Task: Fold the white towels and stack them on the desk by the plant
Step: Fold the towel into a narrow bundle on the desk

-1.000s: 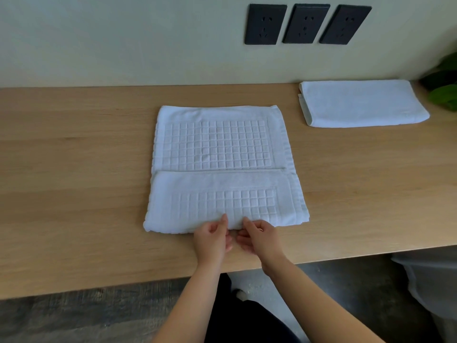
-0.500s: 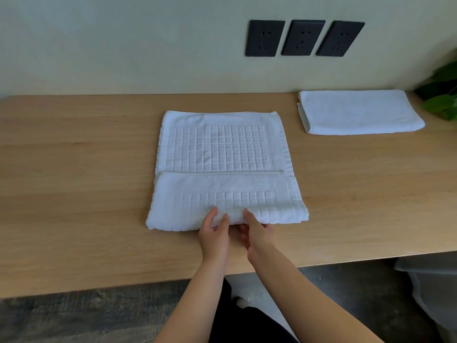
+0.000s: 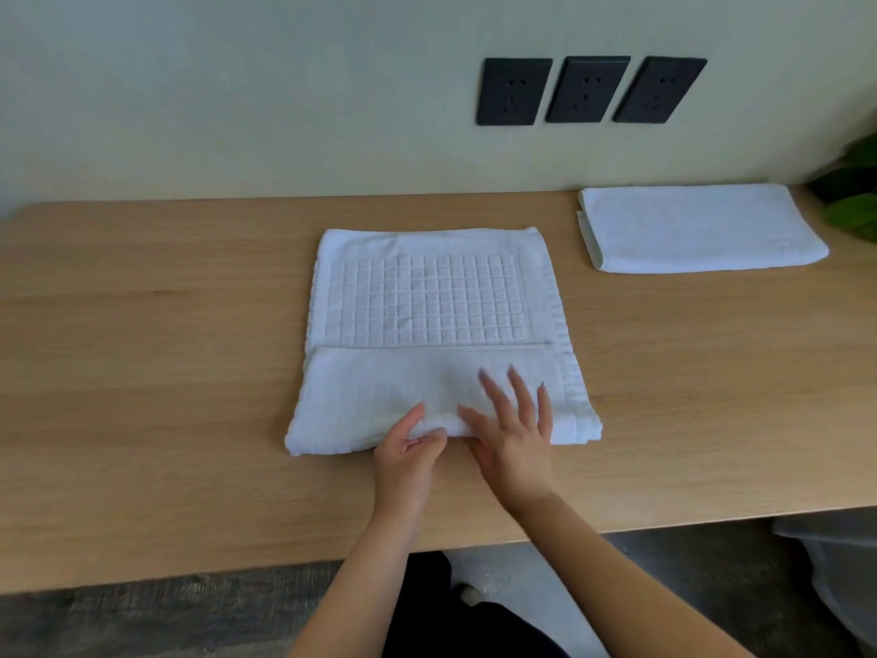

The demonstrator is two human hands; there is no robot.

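White waffle towel [image 3: 427, 296] sits mid-tabletop [image 3: 142, 372], its near part folded over. The left hand [image 3: 408, 451] pinches that near fold, and the right hand [image 3: 517, 434] lies flat on it, fingers spread. Off right, a folded towel [image 3: 697, 227] sits just beside the plant [image 3: 852, 201].

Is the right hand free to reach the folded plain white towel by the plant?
Probably yes: the right hand lies flat on the grid-patterned white towel, gripping nothing, with only bare wooden desk before the folded plain white towel.
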